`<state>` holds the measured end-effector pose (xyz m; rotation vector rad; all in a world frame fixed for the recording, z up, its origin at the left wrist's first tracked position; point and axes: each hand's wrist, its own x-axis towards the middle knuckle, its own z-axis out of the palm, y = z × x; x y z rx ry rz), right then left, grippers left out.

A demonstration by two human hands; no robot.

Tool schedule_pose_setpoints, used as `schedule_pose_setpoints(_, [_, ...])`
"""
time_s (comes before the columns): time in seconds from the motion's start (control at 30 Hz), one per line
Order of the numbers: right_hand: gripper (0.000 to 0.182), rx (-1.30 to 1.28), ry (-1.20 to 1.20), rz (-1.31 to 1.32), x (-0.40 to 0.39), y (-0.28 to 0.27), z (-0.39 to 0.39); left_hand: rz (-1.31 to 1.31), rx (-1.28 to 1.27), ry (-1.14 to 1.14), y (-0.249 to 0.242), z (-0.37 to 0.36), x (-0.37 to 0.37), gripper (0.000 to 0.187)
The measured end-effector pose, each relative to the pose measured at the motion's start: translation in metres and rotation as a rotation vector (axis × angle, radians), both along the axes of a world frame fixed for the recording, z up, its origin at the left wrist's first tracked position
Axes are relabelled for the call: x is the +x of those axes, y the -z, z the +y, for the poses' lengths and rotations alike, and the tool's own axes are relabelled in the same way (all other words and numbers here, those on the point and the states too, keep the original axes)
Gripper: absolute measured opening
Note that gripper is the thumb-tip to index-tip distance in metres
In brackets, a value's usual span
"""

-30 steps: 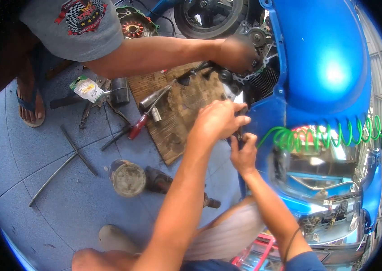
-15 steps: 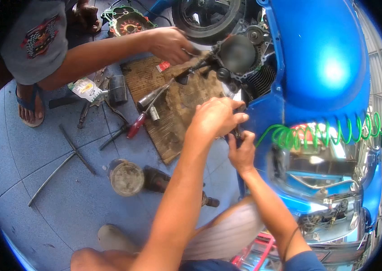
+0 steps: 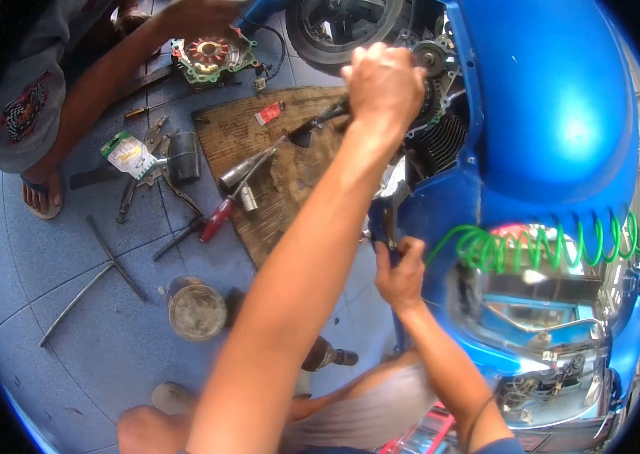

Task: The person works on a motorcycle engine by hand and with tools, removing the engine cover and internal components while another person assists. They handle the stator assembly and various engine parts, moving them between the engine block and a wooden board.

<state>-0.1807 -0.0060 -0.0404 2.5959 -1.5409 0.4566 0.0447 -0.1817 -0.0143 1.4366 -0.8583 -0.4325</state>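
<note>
My left hand [image 3: 386,85] is over the open engine [image 3: 432,94] of the blue scooter [image 3: 547,98], its fingers curled and what they hold hidden beneath. Lower down, my right hand [image 3: 402,276] is closed beside the scooter's blue lower panel [image 3: 441,208], at the bottom end of a thin dark item too unclear to name. Left of my left forearm, a dirty cardboard sheet [image 3: 237,129] carries a red-handled screwdriver [image 3: 217,221], metal sockets [image 3: 238,174] and a small red packet [image 3: 269,113].
A co-worker's arm [image 3: 100,98] reaches across the upper left, near an engine cover [image 3: 210,57]. Pliers [image 3: 129,198], a dark cylinder [image 3: 184,157], metal rods [image 3: 116,257] and a round can [image 3: 197,310] are on the floor. A green coiled hose [image 3: 554,246] hangs right.
My left hand has moved up from beside my right hand to the engine. The co-worker's hand has drawn back from the engine to the upper left. My right hand has stayed low by the panel.
</note>
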Motion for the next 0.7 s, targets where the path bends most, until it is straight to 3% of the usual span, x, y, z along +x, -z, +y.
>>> schedule_pose_setpoints(0.2, [0.037, 0.011, 0.009, 0.018, 0.003, -0.003, 0.001, -0.095, -0.014, -0.064, 0.003, -0.047, -0.022, 0.023])
schedule_pose_setpoints(0.47, [0.037, 0.013, -0.021, -0.001, 0.006, -0.004, 0.0, -0.202, 0.083, -0.107, 0.003, -0.075, -0.029, 0.026])
schedule_pose_setpoints(0.6, [0.036, 0.02, -0.018, -0.003, 0.006, -0.004, -0.001, -0.234, 0.102, -0.103, -0.004, -0.083, -0.033, 0.015])
schedule_pose_setpoints(0.7, [0.036, 0.022, -0.054, 0.014, 0.008, -0.007, -0.002, -0.253, 0.062, -0.117, -0.002, -0.084, -0.032, 0.017])
